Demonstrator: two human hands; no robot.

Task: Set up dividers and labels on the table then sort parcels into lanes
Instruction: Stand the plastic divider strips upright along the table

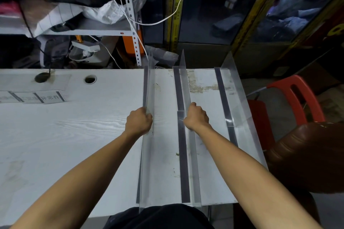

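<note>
Left hand grips the left divider; right hand grips the middle divider. A crooked push could tip either one.

One head-worn wide-angle view looks forward and steeply down from close above the table, with both forearms reaching away from the lens toward shelving beyond the far edge.

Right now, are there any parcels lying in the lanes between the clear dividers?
No. The table between the three clear dividers shows only bare white surface; each hand grips a divider's top edge.
</note>
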